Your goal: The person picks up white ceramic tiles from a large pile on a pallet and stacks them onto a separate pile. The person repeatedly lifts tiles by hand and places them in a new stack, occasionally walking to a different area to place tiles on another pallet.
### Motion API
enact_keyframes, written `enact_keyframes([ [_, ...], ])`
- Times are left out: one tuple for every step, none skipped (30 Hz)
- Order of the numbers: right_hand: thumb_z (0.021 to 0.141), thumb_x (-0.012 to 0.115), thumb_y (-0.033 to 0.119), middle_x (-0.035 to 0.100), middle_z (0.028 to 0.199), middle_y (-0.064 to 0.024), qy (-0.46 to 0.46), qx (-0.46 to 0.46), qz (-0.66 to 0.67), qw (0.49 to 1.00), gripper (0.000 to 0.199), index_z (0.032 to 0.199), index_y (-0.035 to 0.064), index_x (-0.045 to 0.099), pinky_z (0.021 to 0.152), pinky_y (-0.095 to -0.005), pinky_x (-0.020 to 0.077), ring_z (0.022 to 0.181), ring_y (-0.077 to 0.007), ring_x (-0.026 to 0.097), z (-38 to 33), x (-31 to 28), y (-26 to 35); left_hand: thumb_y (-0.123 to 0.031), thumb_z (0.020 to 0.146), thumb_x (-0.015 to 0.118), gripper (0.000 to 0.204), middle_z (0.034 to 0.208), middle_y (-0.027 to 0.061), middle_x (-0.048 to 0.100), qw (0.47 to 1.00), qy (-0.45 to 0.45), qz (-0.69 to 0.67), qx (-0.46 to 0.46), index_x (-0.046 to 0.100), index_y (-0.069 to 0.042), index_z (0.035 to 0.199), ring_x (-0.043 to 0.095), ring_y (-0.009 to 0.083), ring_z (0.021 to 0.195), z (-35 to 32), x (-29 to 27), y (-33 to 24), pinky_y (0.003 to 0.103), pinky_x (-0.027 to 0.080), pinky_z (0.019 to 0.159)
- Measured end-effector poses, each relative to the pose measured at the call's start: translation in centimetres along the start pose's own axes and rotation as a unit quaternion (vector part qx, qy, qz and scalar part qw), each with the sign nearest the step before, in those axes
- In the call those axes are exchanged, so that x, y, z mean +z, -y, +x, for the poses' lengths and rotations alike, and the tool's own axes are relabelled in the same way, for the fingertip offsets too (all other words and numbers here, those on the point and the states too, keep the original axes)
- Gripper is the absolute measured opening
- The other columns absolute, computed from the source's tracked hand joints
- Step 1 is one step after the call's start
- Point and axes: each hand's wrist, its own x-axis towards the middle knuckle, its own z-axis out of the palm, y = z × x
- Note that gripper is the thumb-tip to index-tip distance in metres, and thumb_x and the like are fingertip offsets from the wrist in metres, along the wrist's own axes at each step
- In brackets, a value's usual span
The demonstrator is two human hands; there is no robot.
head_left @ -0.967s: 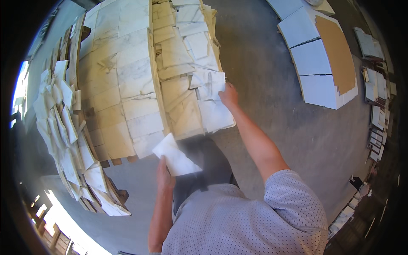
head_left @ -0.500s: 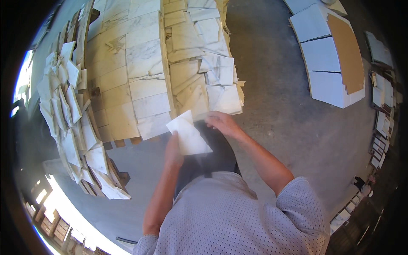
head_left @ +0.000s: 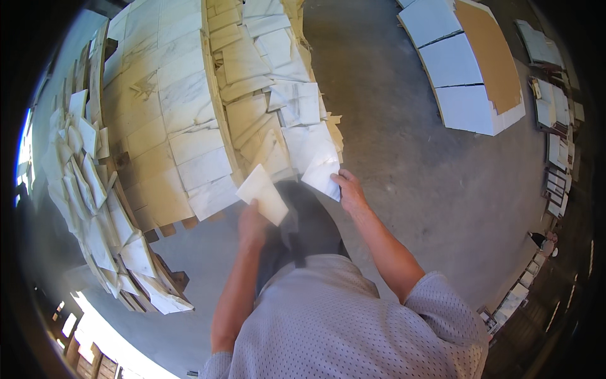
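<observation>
My left hand (head_left: 252,226) is closed on a pale marble piece (head_left: 263,194), gripped near its lower left edge and tilted in front of my body. My right hand (head_left: 351,191) pinches the right edge of a second marble piece (head_left: 323,174), white and roughly triangular. Both pieces are at the near end of a pallet load of marble tiles (head_left: 196,107), with a gap between them. Behind the right piece lie stacked, broken-edged marble offcuts (head_left: 297,104), and where its upper edge ends against them is hard to tell.
To the left, a row of upright marble slabs (head_left: 95,183) leans along wooden boards (head_left: 98,88). At the upper right stands a stack of white panels (head_left: 464,104) topped with brown board (head_left: 489,57). Grey concrete floor (head_left: 398,164) lies between. Several more stacks (head_left: 555,120) line the far right.
My right hand, earlier near the offcuts without a visible piece, now holds a marble piece. The left hand's piece has turned and shows a smaller face. The whole view has shifted slightly.
</observation>
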Motion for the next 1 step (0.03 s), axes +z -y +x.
enact_keyframes([
  [0.082,0.069,0.016,0.067,0.104,-0.0169,0.002,-0.003,0.014,1.0,0.045,0.12,-0.0067,0.058,0.085,-0.0347,0.0532,0.096,-0.0246,0.067,1.05,-0.83,0.06,-0.034,0.103,0.048,0.048,0.128,0.0147,0.061,0.994,-0.006,-0.092,-0.057,0.047,0.001,0.136,0.063,0.0294,0.114,-0.02,-0.14,0.13,0.046,0.052,0.096],
])
